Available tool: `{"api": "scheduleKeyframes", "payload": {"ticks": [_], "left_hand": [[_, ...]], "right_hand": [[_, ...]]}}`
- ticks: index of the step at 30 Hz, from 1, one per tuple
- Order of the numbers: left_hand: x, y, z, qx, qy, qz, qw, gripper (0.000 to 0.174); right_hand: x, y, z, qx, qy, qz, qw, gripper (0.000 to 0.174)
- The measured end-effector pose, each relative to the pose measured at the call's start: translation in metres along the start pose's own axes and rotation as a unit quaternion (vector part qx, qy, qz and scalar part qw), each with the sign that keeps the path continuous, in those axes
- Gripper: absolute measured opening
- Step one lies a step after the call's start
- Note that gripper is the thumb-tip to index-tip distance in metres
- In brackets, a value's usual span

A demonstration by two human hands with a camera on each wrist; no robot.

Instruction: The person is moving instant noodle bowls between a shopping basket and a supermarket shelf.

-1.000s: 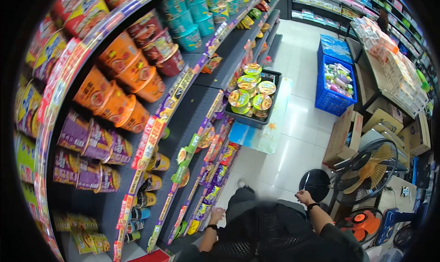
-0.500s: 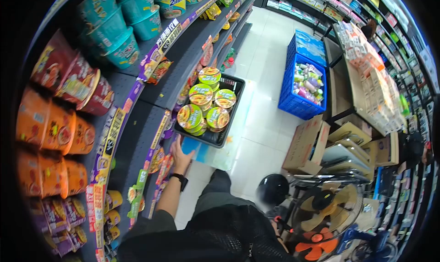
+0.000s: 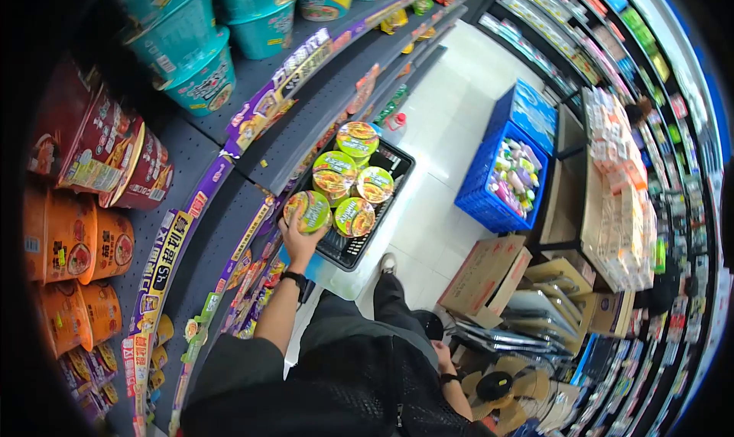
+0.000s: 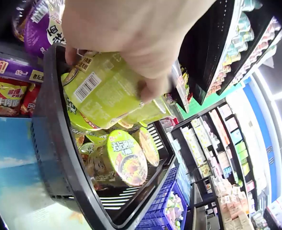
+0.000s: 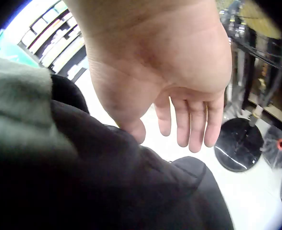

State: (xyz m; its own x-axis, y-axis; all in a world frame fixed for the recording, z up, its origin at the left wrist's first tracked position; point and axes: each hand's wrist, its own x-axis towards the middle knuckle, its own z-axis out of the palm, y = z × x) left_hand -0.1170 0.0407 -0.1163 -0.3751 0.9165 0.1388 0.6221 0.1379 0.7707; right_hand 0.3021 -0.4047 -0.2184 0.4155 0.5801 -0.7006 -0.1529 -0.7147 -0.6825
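My left hand [image 3: 300,242] grips a green instant noodle tub [image 4: 105,88] at the near left corner of a black plastic crate [image 4: 57,124]. In the left wrist view, the tub is tilted, its barcode side facing the camera, with thumb and fingers around it. Several more noodle tubs [image 4: 126,155] with green and picture lids sit in the crate, some stacked. The crate rests on a low table [image 3: 345,282] with a beach print. My right hand [image 5: 160,72] hangs beside the dark trousers, fingers loosely extended and holding nothing.
Shelves of noodle tubs line the left, with orange tubs [image 3: 80,234] and teal tubs [image 3: 200,77]. A red-capped bottle [image 3: 395,122] stands beyond the crate. On the right are a blue basket [image 3: 489,196] of bottles, a cardboard box [image 3: 482,276] and a fan [image 3: 497,387].
My left hand has risen from beside the thigh to the crate's near corner and now grips a noodle tub. The view has moved closer to the crate. The right hand stays low by the body.
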Motion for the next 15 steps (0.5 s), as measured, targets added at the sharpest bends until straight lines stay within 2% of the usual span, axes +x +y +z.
{"api": "scheduleKeyframes", "payload": {"ticks": [2, 4, 6, 7, 8, 10, 11, 12, 14, 15], "left_hand": [[-0.018, -0.001, -0.017, -0.043, 0.014, 0.075, 0.996, 0.090], [-0.042, -0.006, -0.038, -0.037, 0.025, 0.064, 0.997, 0.089], [-0.068, -0.003, -0.066, -0.110, -0.017, 0.061, 0.992, 0.087], [-0.082, -0.009, -0.075, -0.080, -0.013, 0.070, 0.994, 0.089], [-0.102, -0.016, -0.080, -0.070, -0.002, 0.056, 0.996, 0.089], [-0.147, -0.037, -0.080, -0.213, 0.008, -0.090, 0.973, 0.091], [-0.168, -0.047, -0.077, -0.306, 0.052, -0.112, 0.944, 0.087], [-0.191, -0.042, -0.081, -0.298, 0.088, -0.124, 0.942, 0.087], [-0.238, -0.027, -0.086, -0.255, 0.185, -0.152, 0.937, 0.081], [-0.262, -0.008, -0.092, -0.264, 0.227, -0.171, 0.922, 0.078]], "right_hand": [[0.047, -0.045, 0.001, -0.134, -0.012, -0.044, 0.990, 0.017], [0.109, -0.087, 0.001, -0.090, -0.058, 0.019, 0.994, 0.024], [0.152, -0.163, 0.028, -0.293, -0.028, -0.138, 0.946, 0.022], [0.160, -0.211, 0.052, -0.344, -0.017, -0.224, 0.912, 0.026], [0.193, -0.226, 0.066, -0.299, -0.041, -0.236, 0.924, 0.033], [0.196, -0.308, 0.121, -0.280, -0.133, -0.288, 0.906, 0.051], [0.188, -0.340, 0.150, -0.268, -0.166, -0.305, 0.899, 0.063], [0.187, -0.367, 0.177, -0.263, -0.206, -0.326, 0.884, 0.076], [0.192, -0.387, 0.222, -0.306, -0.282, -0.399, 0.817, 0.100], [0.194, -0.394, 0.242, -0.301, -0.293, -0.498, 0.758, 0.107]]}}
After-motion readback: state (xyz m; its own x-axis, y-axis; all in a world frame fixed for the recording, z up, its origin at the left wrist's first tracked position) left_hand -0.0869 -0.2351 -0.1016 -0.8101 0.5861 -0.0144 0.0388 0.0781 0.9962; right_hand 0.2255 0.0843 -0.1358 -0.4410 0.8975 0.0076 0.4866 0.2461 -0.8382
